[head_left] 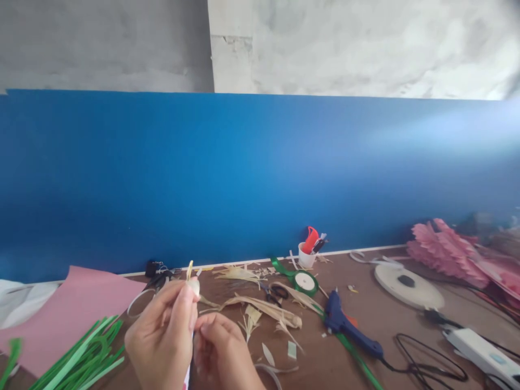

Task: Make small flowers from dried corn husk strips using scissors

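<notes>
My left hand (162, 330) is raised at the lower middle, thumb and fingertips pinched on a small cream-white piece (194, 285). A thin yellow tip (190, 269) sticks up from that piece. Close beside it, my right hand (225, 352) has its fingers curled and its thumb pressed to the forefinger, touching or nearly touching the left fingers. What the right hand pinches, if anything, is hidden. Dry pale husk strips (264, 309) lie on the brown table (325, 374) just beyond the hands, with dark-handled scissors (278, 294) among them.
To the right lie a blue glue gun (351, 330), green ribbon spool (305, 283), white pen cup (306, 257), round white disc (408, 287), power strip (483, 355) with cords, and pink ruffled paper (447, 249). Green strips (87, 352) and a pink sheet (85, 303) lie left. A blue panel (244, 179) stands behind.
</notes>
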Tool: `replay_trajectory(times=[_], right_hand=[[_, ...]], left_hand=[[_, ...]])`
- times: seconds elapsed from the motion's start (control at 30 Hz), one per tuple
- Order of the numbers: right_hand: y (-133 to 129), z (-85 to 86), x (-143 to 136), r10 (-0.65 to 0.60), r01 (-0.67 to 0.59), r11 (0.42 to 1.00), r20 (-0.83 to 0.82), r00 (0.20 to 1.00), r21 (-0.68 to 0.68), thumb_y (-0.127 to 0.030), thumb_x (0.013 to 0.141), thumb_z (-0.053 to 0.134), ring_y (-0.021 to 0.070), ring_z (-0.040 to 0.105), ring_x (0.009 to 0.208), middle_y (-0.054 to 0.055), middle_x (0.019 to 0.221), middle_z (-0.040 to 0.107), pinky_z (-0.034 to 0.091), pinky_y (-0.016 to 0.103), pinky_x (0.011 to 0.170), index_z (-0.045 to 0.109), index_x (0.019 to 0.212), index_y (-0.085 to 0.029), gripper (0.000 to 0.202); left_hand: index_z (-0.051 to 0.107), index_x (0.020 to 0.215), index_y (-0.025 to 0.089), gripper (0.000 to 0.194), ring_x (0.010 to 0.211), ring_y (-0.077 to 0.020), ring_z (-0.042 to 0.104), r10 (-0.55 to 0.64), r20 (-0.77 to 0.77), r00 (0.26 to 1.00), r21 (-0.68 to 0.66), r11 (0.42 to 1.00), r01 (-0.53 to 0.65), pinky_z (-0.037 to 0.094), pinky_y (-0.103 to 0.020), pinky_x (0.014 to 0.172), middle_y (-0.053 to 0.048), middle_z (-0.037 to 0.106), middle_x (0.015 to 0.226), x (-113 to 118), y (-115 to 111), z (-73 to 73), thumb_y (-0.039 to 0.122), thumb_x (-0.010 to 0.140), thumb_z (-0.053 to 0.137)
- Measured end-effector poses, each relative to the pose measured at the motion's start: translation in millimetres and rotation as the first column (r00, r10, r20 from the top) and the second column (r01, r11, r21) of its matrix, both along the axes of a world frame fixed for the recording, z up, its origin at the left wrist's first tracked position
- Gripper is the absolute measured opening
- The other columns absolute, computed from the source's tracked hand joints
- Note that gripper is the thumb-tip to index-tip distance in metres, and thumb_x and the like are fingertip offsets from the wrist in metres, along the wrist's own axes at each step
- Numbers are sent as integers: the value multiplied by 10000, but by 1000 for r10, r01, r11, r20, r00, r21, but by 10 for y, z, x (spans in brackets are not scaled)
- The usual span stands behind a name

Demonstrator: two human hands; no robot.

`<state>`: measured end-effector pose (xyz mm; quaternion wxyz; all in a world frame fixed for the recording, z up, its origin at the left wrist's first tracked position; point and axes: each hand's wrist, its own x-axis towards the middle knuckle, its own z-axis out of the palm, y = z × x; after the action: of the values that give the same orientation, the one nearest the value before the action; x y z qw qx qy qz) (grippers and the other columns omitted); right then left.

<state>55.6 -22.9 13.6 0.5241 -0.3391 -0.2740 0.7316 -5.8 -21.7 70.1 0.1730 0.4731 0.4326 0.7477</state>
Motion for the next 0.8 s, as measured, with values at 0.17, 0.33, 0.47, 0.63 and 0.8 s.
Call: replay_trajectory(times=[0.17, 0.33, 0.47, 0.63, 0.8], right_hand=[[-64, 116, 756, -88, -285, 940, 941, 327, 187, -278, 684, 584, 153, 576, 636, -3, 672, 650, 382, 250, 583, 657, 727, -236, 95], [-93, -100, 1689, -99, -108, 989, 995, -11, 97, -119, 553, 622, 261, 597, 654, 60, 511, 590, 347, 343, 628, 426, 381, -204, 274], [-114, -380, 1835, -91, -71, 993, 996, 4, 91, -40, 480, 578, 270, 607, 680, 58, 559, 621, 346, 335, 624, 459, 404, -198, 212], [55, -184, 1695, -60, -131, 986, 946, 318, 106, -238, 645, 604, 140, 510, 454, 0, 469, 571, 341, 257, 485, 543, 495, -185, 170], [176, 277, 1549, -103, -128, 963, 762, 639, 237, -482, 691, 660, 85, 492, 460, -15, 566, 605, 332, 209, 459, 636, 694, -164, 319]], left_hand=[[684, 723, 159, 157, 357, -44, 363, -156, 214, 964, -58, 983, 172, 284, -165, 314, 62, 477, 477, 23, 37, 1, 306, 774, 673], [712, 812, 156, 144, 370, -40, 376, -265, 271, 925, -42, 957, 286, 283, -166, 318, 51, 515, 528, 14, 55, -62, 297, 787, 688], [709, 827, 159, 143, 392, -45, 387, -310, 240, 920, -63, 941, 334, 295, -169, 323, 41, 527, 566, 8, 47, -126, 297, 804, 678], [706, 816, 169, 169, 395, -38, 374, -338, 272, 901, -89, 923, 374, 292, -155, 330, 41, 530, 560, -4, 52, -147, 336, 794, 686], [659, 694, 156, 252, 373, -28, 328, -372, 330, 868, -138, 890, 434, 270, -142, 337, 60, 459, 480, 40, 64, -99, 392, 770, 699]])
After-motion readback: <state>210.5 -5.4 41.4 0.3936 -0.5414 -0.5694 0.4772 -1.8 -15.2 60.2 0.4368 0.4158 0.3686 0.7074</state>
